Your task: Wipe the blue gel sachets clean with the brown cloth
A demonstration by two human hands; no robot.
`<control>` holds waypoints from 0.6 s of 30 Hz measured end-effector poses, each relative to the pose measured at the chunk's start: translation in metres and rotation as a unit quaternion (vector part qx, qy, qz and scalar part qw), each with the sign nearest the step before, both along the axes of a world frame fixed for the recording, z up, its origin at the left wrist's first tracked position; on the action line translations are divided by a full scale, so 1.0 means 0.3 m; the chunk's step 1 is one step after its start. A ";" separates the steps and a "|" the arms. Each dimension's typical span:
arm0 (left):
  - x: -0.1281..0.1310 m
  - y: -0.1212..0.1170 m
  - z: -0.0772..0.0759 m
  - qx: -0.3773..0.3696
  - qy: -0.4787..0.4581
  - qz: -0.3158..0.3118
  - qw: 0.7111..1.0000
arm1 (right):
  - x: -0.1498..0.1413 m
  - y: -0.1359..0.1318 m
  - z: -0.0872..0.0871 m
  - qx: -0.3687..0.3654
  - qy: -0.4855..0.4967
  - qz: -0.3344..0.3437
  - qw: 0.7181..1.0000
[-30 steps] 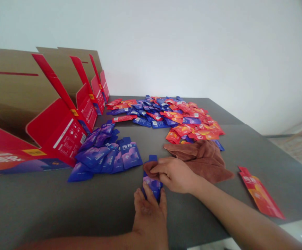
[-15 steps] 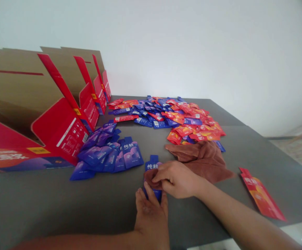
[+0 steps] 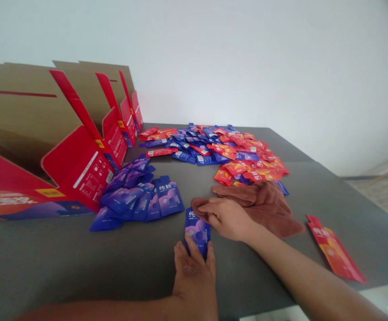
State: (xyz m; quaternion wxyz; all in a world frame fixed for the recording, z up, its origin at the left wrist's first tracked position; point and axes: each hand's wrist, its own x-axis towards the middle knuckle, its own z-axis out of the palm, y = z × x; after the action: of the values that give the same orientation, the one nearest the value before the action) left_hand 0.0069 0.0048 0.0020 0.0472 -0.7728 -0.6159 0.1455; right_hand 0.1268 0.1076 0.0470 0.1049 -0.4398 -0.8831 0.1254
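Note:
A blue-purple pouch [image 3: 200,234] with white lettering lies flat in front of me. My left hand [image 3: 194,267] presses its lower end against the table with fingers spread, not wrapped round it. Closed on a bunched corner of a brown cloth [image 3: 264,207], my right hand [image 3: 229,218] holds that corner over the pouch's top right, hiding its upper edge. The rest of the cloth trails right across the table. Left of the pouch rests an overlapping group of blue pouches [image 3: 140,196].
Open red cardboard boxes [image 3: 80,169] stand in a row along the left. A mixed heap of red and blue pouches [image 3: 214,145] covers the table's far part. One red-orange pouch [image 3: 336,249] lies near the right edge of the grey table [image 3: 140,263].
My right hand and the cloth corner have moved up the pouch, away from me, uncovering its middle. My left hand stays in place.

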 end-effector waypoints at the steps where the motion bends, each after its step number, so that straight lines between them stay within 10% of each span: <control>1: 0.001 -0.001 -0.003 0.002 0.001 0.001 1.000 | 0.000 -0.004 0.002 -0.004 0.006 0.015 1.000; 9: 0.000 -0.002 0.002 -0.011 -0.021 0.002 1.000 | -0.006 -0.032 0.008 -0.059 0.040 0.154 0.986; 18: 0.001 -0.003 -0.012 0.010 0.010 -0.008 1.000 | -0.003 -0.003 -0.008 -0.021 0.010 -0.008 1.000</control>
State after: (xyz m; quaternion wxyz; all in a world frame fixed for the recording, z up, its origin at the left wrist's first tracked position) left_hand 0.0072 0.0040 -0.0016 0.0617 -0.7759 -0.6105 0.1466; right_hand 0.1259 0.1068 0.0446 0.1057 -0.4473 -0.8758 0.1474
